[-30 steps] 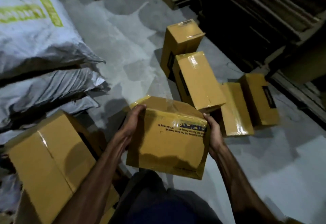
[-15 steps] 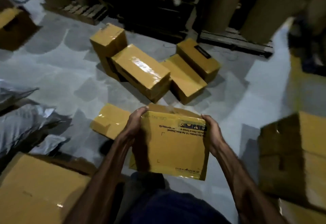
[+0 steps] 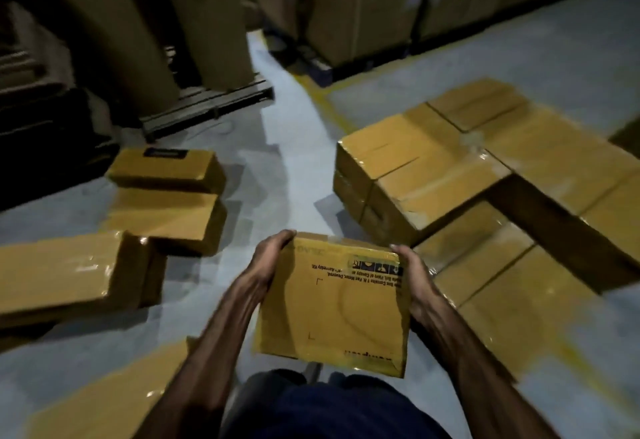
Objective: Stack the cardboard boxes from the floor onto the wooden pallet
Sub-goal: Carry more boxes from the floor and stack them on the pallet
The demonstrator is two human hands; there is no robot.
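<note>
I hold a yellow-brown cardboard box point(image 3: 332, 307) with black print in front of my body, above the floor. My left hand point(image 3: 268, 260) grips its left edge and my right hand point(image 3: 414, 277) grips its right edge, fingers curled over the top. To the right lies a stack of taped cardboard boxes point(image 3: 485, 175) in two layers, the lower layer point(image 3: 491, 276) reaching close to my right hand. The pallet beneath that stack is hidden. Several more boxes lie on the floor at left point(image 3: 166, 168) point(image 3: 59, 272).
An empty-looking wooden pallet point(image 3: 207, 106) sits at the back left under tall cardboard sheets point(image 3: 138, 23). Large cartons point(image 3: 363, 6) stand at the back. Another box point(image 3: 114, 400) lies at the bottom left. Grey floor point(image 3: 277, 175) runs between the box groups.
My view has swung to the right: the loose floor boxes slid to the left and the stacked boxes came into view on the right. The held box stays between both hands.
</note>
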